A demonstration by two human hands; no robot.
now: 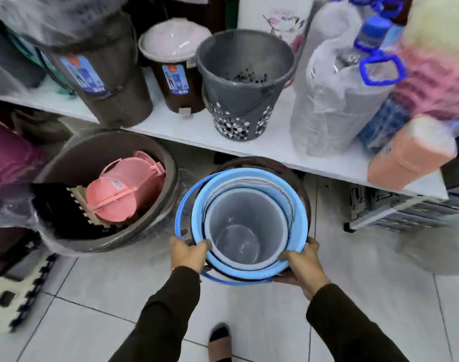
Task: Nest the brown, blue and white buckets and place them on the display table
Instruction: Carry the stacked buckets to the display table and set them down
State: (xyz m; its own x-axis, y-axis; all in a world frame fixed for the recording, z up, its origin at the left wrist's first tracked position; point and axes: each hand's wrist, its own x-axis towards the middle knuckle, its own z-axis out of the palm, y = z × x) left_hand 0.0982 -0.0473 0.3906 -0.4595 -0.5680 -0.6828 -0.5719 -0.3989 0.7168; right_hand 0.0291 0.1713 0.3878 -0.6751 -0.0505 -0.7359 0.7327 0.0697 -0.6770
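1. Long white display table (249,146): I take it as my landmark, running across the top of the view.
2. Wide brown plastic tub (74,158): below the table, to the left, with pink plastic buckets (124,194) lying inside it.
3. Grey perforated plastic bucket (242,82): standing upright on the table, about mid-length.
4. Dark brown plastic bucket (305,189): outermost of my nested stack, held in front of and below the table edge, off the floor.
5. Light blue plastic bucket (249,176): seated inside the brown one, its blue handle hanging to the left.
6. White plastic bucket (245,226): innermost, upright, mouth toward me.
7. My right hand (302,267): clasped on the stack's near right rim.
8. My left hand (188,253): clasped on the near left rim, fingers curled over the blue lip.
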